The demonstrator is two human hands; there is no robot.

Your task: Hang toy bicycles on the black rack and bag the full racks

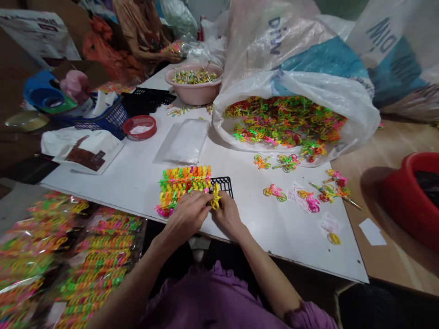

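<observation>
My left hand [188,214] and my right hand [227,211] meet at the near edge of the white table [137,178]. Both pinch a small yellow plastic toy bicycle [216,200] between their fingertips. It sits at the right end of a row of bright toy bicycles [183,185] standing packed on a black plastic grid tray [224,185]. The left hand's fingers rest against that row. A purple sleeve covers my upper arms.
A large clear bag [291,114] of loose coloured toy bicycles lies open at the back right, with loose ones [274,192] scattered before it. A pink bowl [195,89], red basket [139,126], clear bags [183,141], red tub [414,196]. Packed sets [68,260] lie left. Another person [144,32] sits opposite.
</observation>
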